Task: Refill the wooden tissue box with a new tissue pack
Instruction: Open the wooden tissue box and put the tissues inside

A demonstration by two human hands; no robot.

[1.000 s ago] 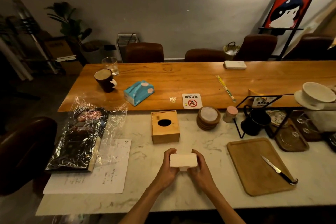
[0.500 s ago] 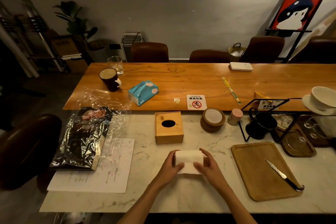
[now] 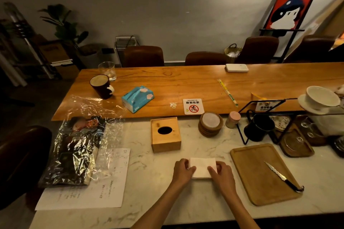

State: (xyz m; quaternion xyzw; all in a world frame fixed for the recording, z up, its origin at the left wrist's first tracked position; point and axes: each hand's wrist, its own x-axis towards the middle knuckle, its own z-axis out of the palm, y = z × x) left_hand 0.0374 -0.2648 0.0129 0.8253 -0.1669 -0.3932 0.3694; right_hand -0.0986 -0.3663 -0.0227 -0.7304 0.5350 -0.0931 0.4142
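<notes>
A square stack of white tissues (image 3: 202, 169) lies flat on the pale marbled tabletop (image 3: 167, 201), just in front of the light wooden tissue box with an oval hole in its lid (image 3: 165, 134) and slightly to the box's right. The left hand (image 3: 183, 172) grips the stack's left edge and the right hand (image 3: 220, 174) grips its right edge; on each hand the fingers (image 3: 212, 170) are curled closed around the tissues, thumbs lying on top of the sheet, the other fingertips hidden beneath or behind it. Both bare forearms reach in from the near edge of the tabletop.

The wooden tissue box stands upright with its lid on, apart from the hands and the stack. Behind the box and to its left, on the raised orange-brown wooden counter (image 3: 186, 83), lies a teal plastic-wrapped tissue pack with pink patches (image 3: 137, 99), tilted on one side. Further left of that pack stands a dark mug with a pale drink (image 3: 101, 86), with a clear drinking glass (image 3: 107, 70) just behind it.

To the right of the box sits a stack of round wooden coasters (image 3: 210, 124), and near the right hand lies a rectangular wooden tray (image 3: 260, 176) carrying a black-handled serrated knife (image 3: 282, 177). To the left of the box, crinkled clear plastic wrap (image 3: 74, 147) covers a dark package, partly overlapping a printed white paper sheet (image 3: 96, 189).
</notes>
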